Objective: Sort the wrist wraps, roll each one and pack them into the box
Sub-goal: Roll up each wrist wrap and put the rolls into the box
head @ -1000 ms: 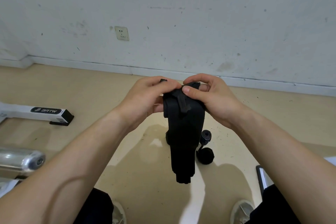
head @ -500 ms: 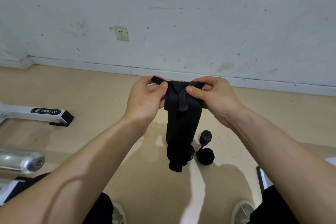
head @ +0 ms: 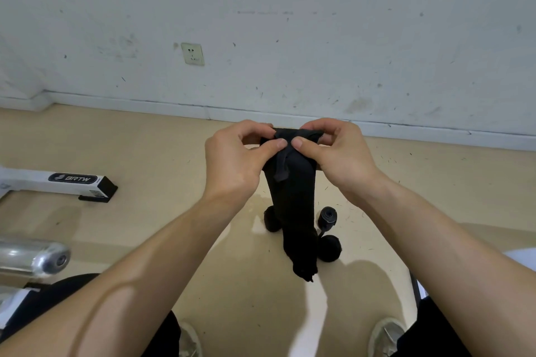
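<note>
A black wrist wrap (head: 293, 206) hangs down in front of me, its thumb loop dangling near the top. My left hand (head: 235, 162) and my right hand (head: 333, 153) both pinch its top edge, thumbs almost touching in the middle. On the floor behind the hanging strip lie rolled black wraps: one (head: 271, 222) at its left, one (head: 327, 217) at its right showing its coiled end, and one (head: 330, 248) below that. No box is in view.
A white machine foot marked BRTW (head: 58, 182) lies on the floor at the left, with a chrome bar end (head: 43, 258) below it. A white wall with a socket (head: 192, 53) stands ahead. My shoes (head: 387, 333) are at the bottom edge.
The hands have drawn together at the wrap's top edge, thumbs now side by side. The hanging strip has swung a little to the right and hangs straighter.
</note>
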